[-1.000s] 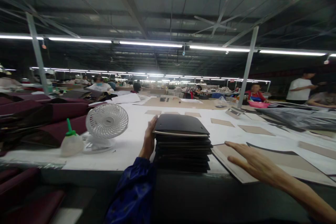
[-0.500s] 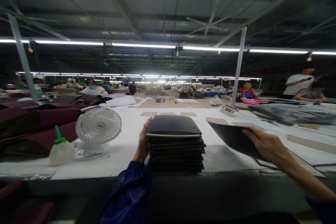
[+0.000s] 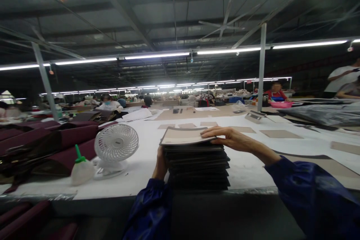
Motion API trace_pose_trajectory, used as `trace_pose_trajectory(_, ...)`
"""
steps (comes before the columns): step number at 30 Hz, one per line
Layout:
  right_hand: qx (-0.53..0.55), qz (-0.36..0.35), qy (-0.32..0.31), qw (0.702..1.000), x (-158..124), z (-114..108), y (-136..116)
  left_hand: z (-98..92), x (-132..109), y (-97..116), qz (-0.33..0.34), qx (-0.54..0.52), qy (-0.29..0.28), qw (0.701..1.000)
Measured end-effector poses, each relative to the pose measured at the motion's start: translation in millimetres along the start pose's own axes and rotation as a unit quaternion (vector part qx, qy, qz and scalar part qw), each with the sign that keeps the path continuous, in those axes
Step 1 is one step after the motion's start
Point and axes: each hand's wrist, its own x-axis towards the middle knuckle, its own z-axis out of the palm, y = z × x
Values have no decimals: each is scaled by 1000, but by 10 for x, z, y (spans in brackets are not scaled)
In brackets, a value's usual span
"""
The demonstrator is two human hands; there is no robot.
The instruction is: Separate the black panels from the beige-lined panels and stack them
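Note:
A stack of dark, thin panels [image 3: 198,168] stands at the table's front edge, its edges slightly uneven. On top lies a panel with its beige side up and a dark border [image 3: 182,136], a little tilted. My right hand [image 3: 225,137] grips this panel at its right edge, fingers over the top and thumb below. My left hand [image 3: 161,163] rests upright against the left side of the stack, open, with its fingertips partly hidden behind the top panel. Both of my sleeves are dark blue.
A white fan [image 3: 116,144] and a green-tipped squeeze bottle [image 3: 82,170] stand to the left, beside maroon folded pieces [image 3: 70,138]. Beige panels [image 3: 279,134] lie across the white table covering. A larger dark-edged panel [image 3: 326,168] lies at right. People sit and stand farther back.
My right hand has brought a panel from the right onto the stack, and its beige side now faces up. My left hand has stayed at the stack's side. The view has turned slightly left.

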Motion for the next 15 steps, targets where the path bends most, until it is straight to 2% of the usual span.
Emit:
trace_pose_trajectory(5,-2,33,-7,999,-70,-89,-20,19,25,-13,17,-27,-36,999)
trace_pose_trajectory(11,43,62,-59,995,-178,-143,3,56,44,-10,13,-39,-83,996)
trace_pose_trajectory(13,69,72,-51,994,-254,-98,-24,91,5,8,18,-19,-74,997)
trace_pose_trajectory(15,75,97,-30,992,-333,-14,-26,105,-25,17,18,-3,-41,999)
